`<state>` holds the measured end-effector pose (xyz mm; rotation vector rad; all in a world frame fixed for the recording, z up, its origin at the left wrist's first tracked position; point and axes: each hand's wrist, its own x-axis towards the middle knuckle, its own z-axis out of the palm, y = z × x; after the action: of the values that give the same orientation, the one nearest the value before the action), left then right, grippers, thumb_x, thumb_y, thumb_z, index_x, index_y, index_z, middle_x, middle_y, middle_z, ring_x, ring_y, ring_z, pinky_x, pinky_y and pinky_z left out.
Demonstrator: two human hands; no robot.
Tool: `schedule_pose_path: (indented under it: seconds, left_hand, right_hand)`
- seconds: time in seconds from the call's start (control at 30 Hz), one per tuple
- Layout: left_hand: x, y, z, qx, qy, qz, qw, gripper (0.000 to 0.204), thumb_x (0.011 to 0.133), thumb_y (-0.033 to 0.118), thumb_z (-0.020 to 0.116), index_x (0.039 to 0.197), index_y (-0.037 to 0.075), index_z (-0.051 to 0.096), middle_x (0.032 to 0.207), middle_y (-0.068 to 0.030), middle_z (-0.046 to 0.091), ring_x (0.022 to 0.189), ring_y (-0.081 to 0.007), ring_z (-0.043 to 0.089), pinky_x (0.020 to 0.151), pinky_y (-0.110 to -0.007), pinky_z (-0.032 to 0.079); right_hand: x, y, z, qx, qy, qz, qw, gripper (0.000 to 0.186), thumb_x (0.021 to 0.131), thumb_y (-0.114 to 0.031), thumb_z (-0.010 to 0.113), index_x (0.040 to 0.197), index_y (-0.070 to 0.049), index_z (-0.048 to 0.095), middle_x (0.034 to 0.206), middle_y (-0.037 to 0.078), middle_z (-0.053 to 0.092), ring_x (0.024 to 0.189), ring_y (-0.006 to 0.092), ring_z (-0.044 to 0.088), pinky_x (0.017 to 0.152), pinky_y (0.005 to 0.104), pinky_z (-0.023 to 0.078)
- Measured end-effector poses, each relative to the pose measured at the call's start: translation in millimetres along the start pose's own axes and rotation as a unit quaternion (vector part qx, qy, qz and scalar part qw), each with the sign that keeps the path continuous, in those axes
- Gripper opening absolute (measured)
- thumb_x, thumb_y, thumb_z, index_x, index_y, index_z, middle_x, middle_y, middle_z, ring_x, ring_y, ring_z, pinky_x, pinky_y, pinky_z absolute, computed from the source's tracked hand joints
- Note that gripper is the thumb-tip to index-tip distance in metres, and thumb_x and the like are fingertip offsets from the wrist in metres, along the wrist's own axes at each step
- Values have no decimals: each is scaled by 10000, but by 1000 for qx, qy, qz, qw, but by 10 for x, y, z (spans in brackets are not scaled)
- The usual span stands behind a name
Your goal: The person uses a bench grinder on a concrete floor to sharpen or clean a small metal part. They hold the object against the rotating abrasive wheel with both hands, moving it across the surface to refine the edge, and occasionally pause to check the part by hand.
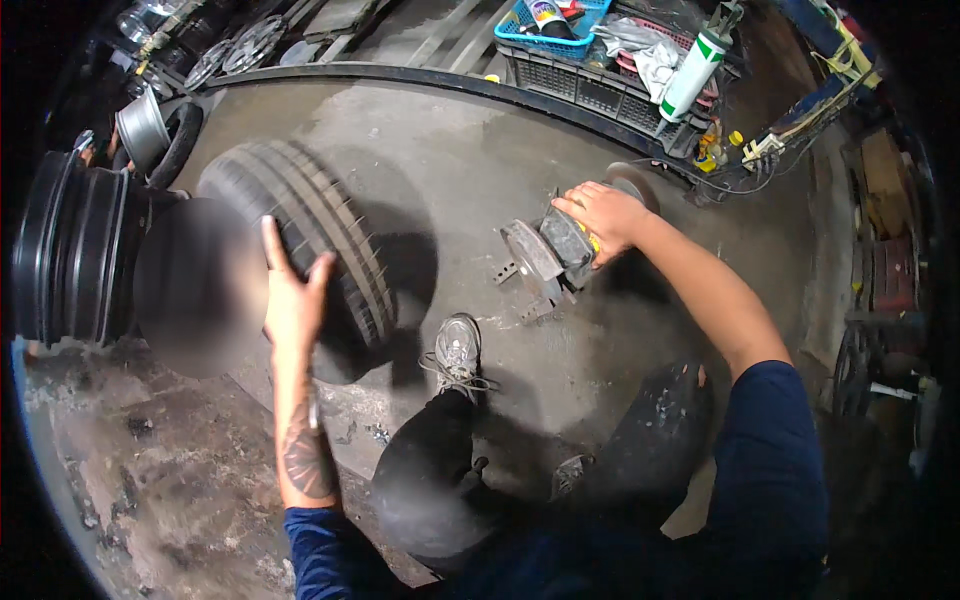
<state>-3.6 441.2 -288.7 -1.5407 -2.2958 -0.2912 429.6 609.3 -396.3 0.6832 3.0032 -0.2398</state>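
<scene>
Upright black tyre; apparently steel machine head on floor.

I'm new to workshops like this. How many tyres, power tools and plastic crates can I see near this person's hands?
Tyres: 1, the upright tyre under the left hand.
Power tools: 1, the angle grinder under the right hand.
Plastic crates: 2, a blue crate and a black crate.
Total: 4

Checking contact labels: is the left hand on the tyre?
Touching. The head view shows the left hand spread flat against the tyre, fingers overlapping its tread edge, no gap visible.
</scene>
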Motion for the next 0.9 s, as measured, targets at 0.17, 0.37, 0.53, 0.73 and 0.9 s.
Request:
schedule_pose_path:
  seconds: [0.17,0.37,0.53,0.73,0.9]
  left_hand:
    - [-527,404,750,-127,-182,16,975,1098,717,626,687,1524,163,105,1510,-290,180,1404,-410,215,1103,-607,156]
    - [-1077,-24,1610,-23,-268,95,958,1071,725,682,621,1522,160,132,1528,-231,209,1426,-376,182,1113,-601,143]
    - [-775,-163,1813,-72,-232,104,964,966,719,581,701,1486,174,276,1513,-186,281,1411,-347,241,1114,-591,154]
    - [-269,-326,2032,-29,-326,172,929,1190,524,735,724,1428,51,365,1414,-225,424,1346,-356,359,1094,-575,232]
    - [-183,-244,1970,-107,-301,216,923,1080,439,610,832,1233,-61,540,1122,-231,619,1078,-374,583,957,-438,437]
  right_hand:
    - [-19,14,48,9,8,7,1000,1166,380,-424,883,1361,-26,393,1265,176,505,1188,335,473,1044,395,363]
    - [-40,12,76,22,15,17,999,1150,366,-395,880,1354,-42,410,1260,165,510,1184,329,482,1047,390,360]
    - [-46,31,98,24,17,20,999,1157,357,-392,879,1359,-53,410,1227,150,524,1178,317,487,1039,383,366]
    - [-46,-1,74,33,-14,43,998,1161,351,-375,889,1358,-59,406,1253,163,510,1179,344,479,1036,422,375]
    - [-276,-155,124,29,-12,77,996,1161,408,-416,891,1381,-53,373,1264,200,502,1186,360,477,1046,439,362]
